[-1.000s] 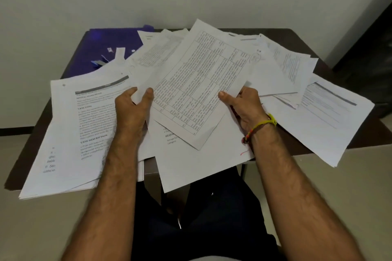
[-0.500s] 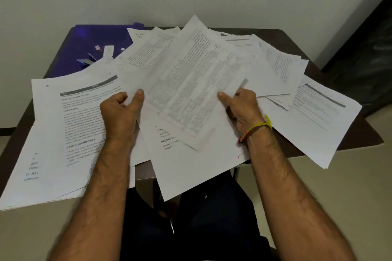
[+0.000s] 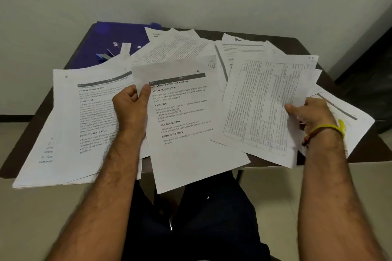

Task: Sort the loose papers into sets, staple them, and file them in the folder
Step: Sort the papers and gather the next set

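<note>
Head view looks down on a dark desk strewn with loose papers. Left hand pinches the upper left edge of a text sheet, thumb on top, fingers curled beneath. Right hand pinches the right edge of a table-printed sheet, just right of the text sheet. A stack of pages lies left of the text sheet. Behind that stack, at the desk's far corner, lies the blue folder.
</note>
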